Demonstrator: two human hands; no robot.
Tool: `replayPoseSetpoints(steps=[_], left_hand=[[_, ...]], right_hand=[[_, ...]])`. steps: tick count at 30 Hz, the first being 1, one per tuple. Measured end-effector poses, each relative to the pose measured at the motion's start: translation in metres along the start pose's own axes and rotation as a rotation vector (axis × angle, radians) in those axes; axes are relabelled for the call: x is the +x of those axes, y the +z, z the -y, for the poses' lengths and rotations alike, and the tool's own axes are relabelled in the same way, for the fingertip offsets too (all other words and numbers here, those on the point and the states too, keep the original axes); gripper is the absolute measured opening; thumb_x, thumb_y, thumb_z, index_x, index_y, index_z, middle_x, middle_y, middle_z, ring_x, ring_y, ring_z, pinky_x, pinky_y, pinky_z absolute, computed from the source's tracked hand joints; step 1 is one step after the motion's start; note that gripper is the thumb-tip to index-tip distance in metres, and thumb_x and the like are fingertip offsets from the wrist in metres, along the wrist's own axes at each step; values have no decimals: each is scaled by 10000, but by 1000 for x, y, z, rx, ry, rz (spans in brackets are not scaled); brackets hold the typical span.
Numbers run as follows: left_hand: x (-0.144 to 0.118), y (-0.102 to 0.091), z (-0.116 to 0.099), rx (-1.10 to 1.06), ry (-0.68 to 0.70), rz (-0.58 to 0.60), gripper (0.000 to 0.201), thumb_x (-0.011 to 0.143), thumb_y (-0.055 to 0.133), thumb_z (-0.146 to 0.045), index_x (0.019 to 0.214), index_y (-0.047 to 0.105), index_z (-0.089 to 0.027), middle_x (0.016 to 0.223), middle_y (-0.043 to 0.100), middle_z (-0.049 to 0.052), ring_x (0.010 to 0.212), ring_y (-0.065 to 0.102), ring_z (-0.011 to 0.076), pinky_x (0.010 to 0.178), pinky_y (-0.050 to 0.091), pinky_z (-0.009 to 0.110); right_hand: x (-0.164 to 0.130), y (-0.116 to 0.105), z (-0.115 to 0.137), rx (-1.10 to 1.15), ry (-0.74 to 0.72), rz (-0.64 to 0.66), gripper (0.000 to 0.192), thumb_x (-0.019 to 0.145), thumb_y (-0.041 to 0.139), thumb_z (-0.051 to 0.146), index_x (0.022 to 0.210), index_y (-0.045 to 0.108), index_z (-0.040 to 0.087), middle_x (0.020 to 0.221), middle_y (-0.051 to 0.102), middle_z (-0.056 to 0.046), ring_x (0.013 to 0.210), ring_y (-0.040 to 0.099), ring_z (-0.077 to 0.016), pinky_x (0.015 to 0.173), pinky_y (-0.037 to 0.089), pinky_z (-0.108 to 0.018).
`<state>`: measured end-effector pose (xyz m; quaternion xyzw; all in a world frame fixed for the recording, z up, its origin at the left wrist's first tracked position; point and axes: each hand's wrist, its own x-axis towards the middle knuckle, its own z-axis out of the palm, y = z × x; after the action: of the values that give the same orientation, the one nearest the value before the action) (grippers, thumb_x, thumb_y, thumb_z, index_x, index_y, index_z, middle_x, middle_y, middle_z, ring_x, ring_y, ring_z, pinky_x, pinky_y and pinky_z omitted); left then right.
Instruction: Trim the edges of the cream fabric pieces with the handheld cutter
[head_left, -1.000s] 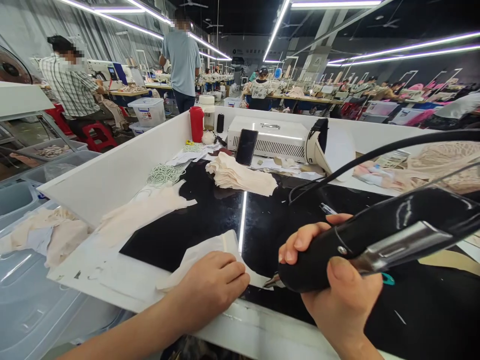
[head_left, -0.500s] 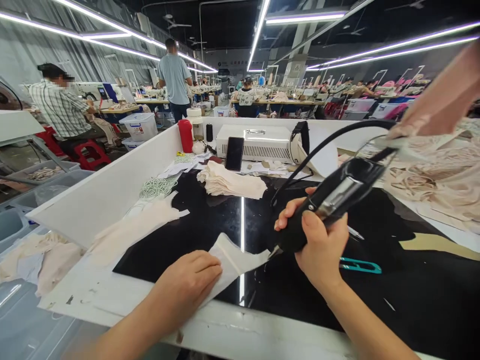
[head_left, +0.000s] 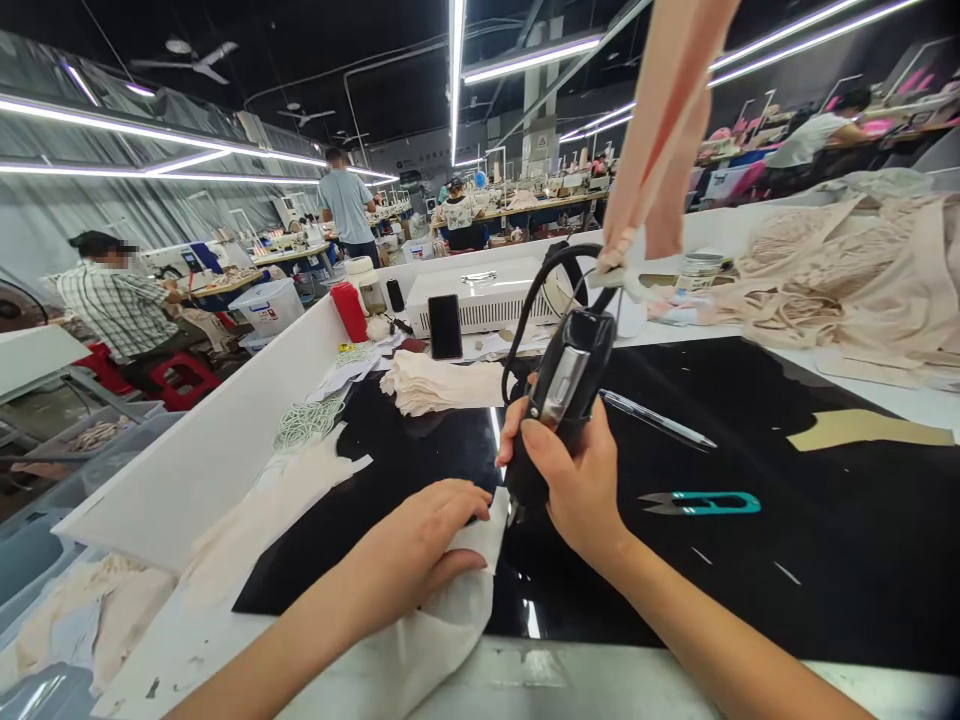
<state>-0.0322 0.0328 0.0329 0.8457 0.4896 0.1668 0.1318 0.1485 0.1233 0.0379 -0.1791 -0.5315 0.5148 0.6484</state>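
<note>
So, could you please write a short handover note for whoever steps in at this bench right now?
Left hand: flat on the white fabric piece, pinning it at the near edge of the black worktop.
Right hand: gripping the black corded hand tool upright, tip down at the fabric's edge.
Nearby: teal snips and a pen to the right, stack of cut pieces behind.
Done or left: cannot tell how much of the edge is worked.

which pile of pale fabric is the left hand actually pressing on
The white fabric piece at the table's near edge, under the left hand. The folded stack by the phone and the heap at far right lie untouched.
</note>
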Motion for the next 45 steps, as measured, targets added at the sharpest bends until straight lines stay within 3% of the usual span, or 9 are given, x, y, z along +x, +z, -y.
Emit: replayPoseSetpoints(steps=[6, 9, 12, 19, 22, 30, 45], left_hand=[[24, 0, 16, -43, 1, 196, 440, 906, 850, -228, 1276, 612, -218, 1387, 671, 95, 1442, 549, 288, 1209, 469, 523], [23, 0, 18, -48, -43, 241, 474, 908, 851, -239, 1311, 602, -223, 1457, 637, 120, 1523, 457, 321, 1263, 348, 632], [21, -1, 19, -49, -60, 252, 463, 925, 840, -273, 1319, 600, -239, 1488, 617, 120, 1572, 379, 329, 1284, 247, 684], [14, -2, 20, -5, -67, 234, 412, 934, 832, -307, 1278, 615, -240, 1450, 641, 103, 1556, 408, 336, 1293, 196, 693], [12, -2, 21, -3, -58, 243, 465, 946, 816, -282, 1357, 601, -268, 1482, 627, 96, 1584, 359, 333, 1287, 158, 718], [13, -6, 15, 19, -122, 310, 422, 948, 811, -258, 1325, 622, -279, 1530, 604, 88, 1594, 331, 366, 1241, 161, 790], [11, -4, 19, -8, -103, 256, 429, 939, 819, -278, 1326, 634, -284, 1484, 629, 89, 1548, 421, 349, 1259, 177, 756]], right_hand=[[-4, 8, -1, -16, 54, -10, 269, 856, 762, 346, 961, 525, 272, 753, 571, 80, 595, 558, -123, 565, 501, -280], [-6, 10, -3, -18, 55, 7, 266, 856, 762, 350, 969, 532, 275, 778, 567, 70, 628, 540, -131, 582, 494, -288], [-5, 12, -5, -35, 58, 1, 270, 843, 761, 363, 966, 537, 276, 790, 574, 60, 659, 540, -143, 606, 498, -298], [-4, 17, -6, -44, 55, 3, 257, 831, 753, 352, 945, 536, 273, 770, 581, 60, 658, 540, -148, 635, 491, -316], [-5, 18, -7, -40, 55, 11, 263, 831, 756, 345, 971, 546, 273, 775, 594, 58, 663, 545, -149, 631, 492, -311], [-2, 18, -6, -48, 49, 0, 267, 835, 760, 351, 975, 545, 277, 767, 581, 56, 653, 535, -150, 594, 490, -298], [-3, 20, -8, -65, 44, 0, 228, 854, 735, 325, 968, 544, 275, 769, 591, 54, 642, 539, -144, 583, 500, -291]])
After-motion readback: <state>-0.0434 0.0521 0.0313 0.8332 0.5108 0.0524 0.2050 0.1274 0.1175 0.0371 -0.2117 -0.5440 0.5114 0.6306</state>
